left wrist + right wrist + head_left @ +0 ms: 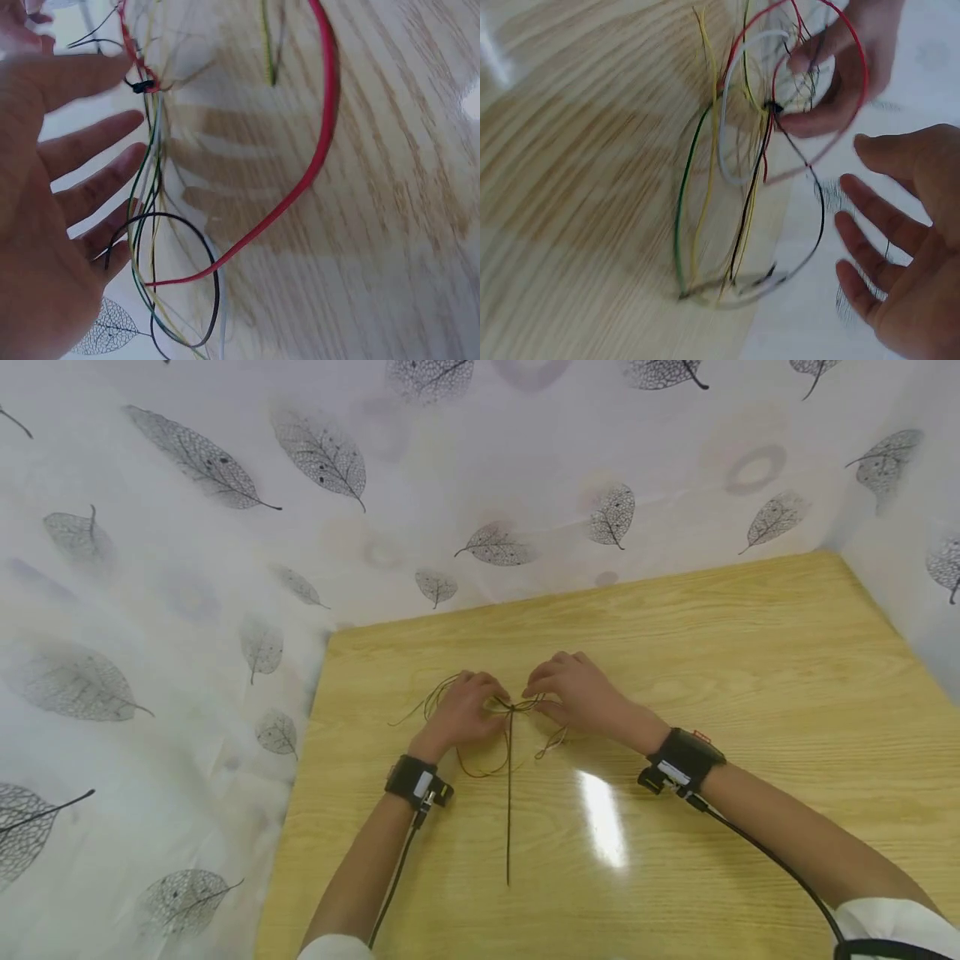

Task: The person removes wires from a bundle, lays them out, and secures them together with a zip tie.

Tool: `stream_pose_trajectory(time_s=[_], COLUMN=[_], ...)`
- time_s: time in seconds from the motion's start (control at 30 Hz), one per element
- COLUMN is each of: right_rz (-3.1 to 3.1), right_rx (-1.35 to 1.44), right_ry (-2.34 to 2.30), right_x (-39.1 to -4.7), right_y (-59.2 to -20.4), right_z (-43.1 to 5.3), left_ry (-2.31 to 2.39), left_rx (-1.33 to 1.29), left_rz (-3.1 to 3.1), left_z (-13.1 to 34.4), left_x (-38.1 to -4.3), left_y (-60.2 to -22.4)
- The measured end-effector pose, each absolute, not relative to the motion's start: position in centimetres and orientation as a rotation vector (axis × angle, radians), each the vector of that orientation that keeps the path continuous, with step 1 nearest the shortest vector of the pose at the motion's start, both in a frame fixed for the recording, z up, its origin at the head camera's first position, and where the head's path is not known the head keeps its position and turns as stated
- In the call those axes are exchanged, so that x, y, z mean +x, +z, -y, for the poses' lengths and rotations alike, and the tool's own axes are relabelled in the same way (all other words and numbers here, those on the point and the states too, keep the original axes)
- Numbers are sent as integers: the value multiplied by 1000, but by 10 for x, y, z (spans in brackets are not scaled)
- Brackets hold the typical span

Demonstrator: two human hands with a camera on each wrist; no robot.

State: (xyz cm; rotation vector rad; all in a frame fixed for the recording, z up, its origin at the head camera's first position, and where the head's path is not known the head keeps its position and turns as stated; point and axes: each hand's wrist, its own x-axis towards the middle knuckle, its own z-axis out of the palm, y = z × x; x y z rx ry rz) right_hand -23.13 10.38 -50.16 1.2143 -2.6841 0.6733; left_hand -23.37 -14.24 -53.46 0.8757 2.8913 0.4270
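A loose bundle of thin coloured wires (512,708) is bound at its middle by a black tie (142,87). Red, yellow, green, white and black wires (681,195) loop out from it. A straight dark strand (509,802) runs from the binding toward the person. My left hand (467,710) is at the left part of the bundle; in the right wrist view its thumb and finger stand apart on either side of the wires. On the other side, my right hand (577,693) has its fingers (885,217) spread, loosely bent, with nothing between them.
Beneath the hands is a wood-grain table (712,652). Leaf-patterned sheeting (525,460) rises behind it and along the sides. Black wrist straps (684,758) with cables (772,852) trail along both forearms. A light reflection shows on the tabletop.
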Motion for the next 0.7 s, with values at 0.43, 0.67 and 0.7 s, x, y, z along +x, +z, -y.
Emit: stream_pose_trajectory(time_s=[0.43,0.67,0.7], right_rz=[2621,2519,2513], right_rx=[1448,1474,1478], right_ry=[180,96,102], right_x=[-254,-256,-256], right_y=[-526,-534,-534], right_z=[-59,-55,-56], left_ry=[431,462,468], left_rx=[830,838,841], left_rz=[-2935,-2955,-2955], left_z=[138,140,140], left_x=[-240,-242,-242], left_y=[-538,-542,-543])
